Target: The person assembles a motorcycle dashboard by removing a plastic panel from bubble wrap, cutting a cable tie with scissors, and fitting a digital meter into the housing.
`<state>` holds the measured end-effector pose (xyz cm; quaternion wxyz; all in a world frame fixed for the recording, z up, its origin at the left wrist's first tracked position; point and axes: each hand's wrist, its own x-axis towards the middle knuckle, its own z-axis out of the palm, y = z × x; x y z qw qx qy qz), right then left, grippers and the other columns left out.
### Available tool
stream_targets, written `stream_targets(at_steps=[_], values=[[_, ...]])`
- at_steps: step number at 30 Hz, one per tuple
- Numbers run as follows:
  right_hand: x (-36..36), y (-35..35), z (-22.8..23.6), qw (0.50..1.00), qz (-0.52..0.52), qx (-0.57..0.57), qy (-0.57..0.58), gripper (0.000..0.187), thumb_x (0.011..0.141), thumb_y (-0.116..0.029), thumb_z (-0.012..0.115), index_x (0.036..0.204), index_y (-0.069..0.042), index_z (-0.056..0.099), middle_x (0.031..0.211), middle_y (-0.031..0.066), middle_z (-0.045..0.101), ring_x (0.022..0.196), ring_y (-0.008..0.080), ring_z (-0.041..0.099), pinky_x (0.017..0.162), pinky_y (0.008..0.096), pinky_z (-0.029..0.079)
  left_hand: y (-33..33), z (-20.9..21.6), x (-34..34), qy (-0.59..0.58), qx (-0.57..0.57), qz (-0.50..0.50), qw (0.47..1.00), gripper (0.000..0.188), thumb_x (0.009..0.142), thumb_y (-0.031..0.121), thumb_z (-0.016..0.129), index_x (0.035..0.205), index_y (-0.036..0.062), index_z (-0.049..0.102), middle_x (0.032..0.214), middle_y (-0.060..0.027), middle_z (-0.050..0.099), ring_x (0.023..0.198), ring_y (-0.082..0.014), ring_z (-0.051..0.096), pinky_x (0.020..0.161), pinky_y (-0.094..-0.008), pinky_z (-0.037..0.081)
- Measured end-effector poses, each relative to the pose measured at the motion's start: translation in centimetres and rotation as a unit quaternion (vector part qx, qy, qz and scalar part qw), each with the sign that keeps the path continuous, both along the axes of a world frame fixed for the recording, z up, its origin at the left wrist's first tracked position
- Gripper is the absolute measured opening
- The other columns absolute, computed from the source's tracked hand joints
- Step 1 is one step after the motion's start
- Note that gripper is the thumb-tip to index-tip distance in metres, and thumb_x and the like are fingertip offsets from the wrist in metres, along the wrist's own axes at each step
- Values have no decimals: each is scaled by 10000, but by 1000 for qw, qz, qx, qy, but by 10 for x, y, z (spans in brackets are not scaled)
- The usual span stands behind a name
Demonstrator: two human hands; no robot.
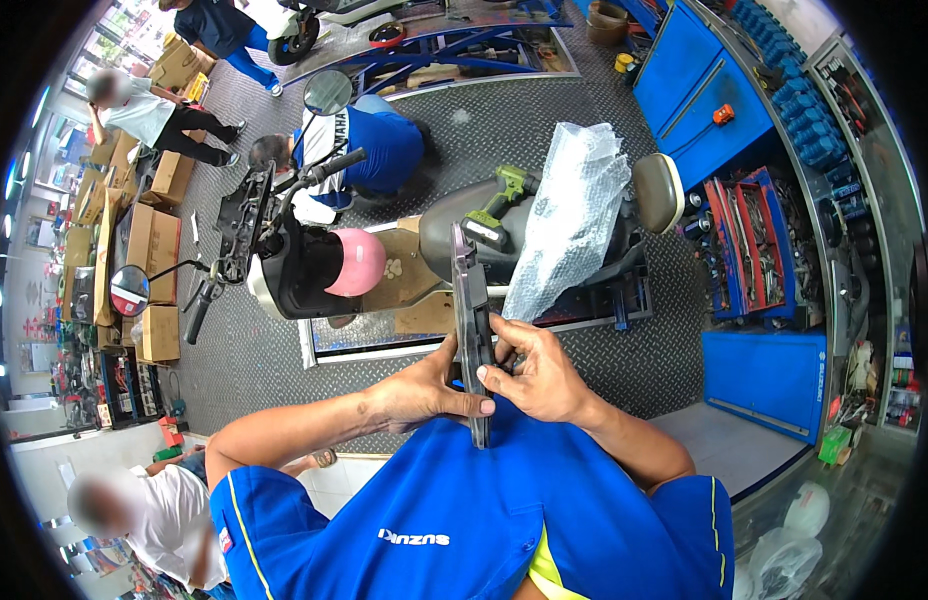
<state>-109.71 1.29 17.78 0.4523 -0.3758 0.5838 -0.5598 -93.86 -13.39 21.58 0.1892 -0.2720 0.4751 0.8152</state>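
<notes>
Both my hands hold a long, narrow, dark plastic part [471, 290] with glossy edges, seen edge-on in front of my chest; its exact kind I cannot tell. My left hand [424, 392] grips its left side near the lower end, thumb across the edge. My right hand [544, 378] closes on the opposite side, thumb and fingers pressed to it. Just beyond is a scooter's dark seat [439, 222], where a green and black cordless drill [504, 195] lies. A crumpled sheet of bubble wrap [574, 215] drapes over the seat's rear.
A pink helmet [356, 262] sits at the scooter's footboard. Beyond the scooter crouches a person in blue and white [379, 150]. An open tool cabinet [749, 245] and blue cabinets [699, 90] line the right. Cardboard boxes [149, 250] stand left; another person [174, 510] is at lower left.
</notes>
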Motion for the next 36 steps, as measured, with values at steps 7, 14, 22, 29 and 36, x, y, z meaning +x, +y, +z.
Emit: stream_targets(at_steps=[7,14,22,29,36], values=[[-2,4,-1,1000,10,-15,17,355,878,-62,775,1151,116,635,843,37,487,720,80,470,565,288,398,-2,9,-5,-9,-7,-28,1000,1147,840,170,908,1666,99,115,1491,-125,442,1398,-235,441,1113,-379,452],[5,10,-2,999,-12,-19,26,539,872,-79,774,1307,163,566,914,80,556,759,92,525,560,255,450,-2,9,-4,31,-54,-49,997,1177,841,191,914,1664,73,81,1512,-137,425,1469,-249,365,1217,-405,335],[14,17,-6,994,-38,-39,99,665,864,-131,809,1397,149,528,953,138,617,800,182,618,623,305,539,3,-2,3,66,-97,-49,992,1137,861,116,875,1658,62,66,1503,-132,435,1448,-215,382,1215,-393,348],[4,14,15,994,-52,-4,97,604,850,-185,872,1307,91,590,971,117,663,859,162,674,699,296,589,8,-2,5,130,-129,-45,982,1119,838,65,856,1655,29,91,1527,-159,439,1452,-248,408,1226,-408,347],[-11,14,28,993,-101,-41,45,470,892,-120,827,1286,37,624,894,17,627,787,74,602,686,239,540,-7,-2,17,143,66,-69,985,1018,892,-10,796,1651,41,119,1423,-145,520,1338,-240,559,1112,-436,497]])
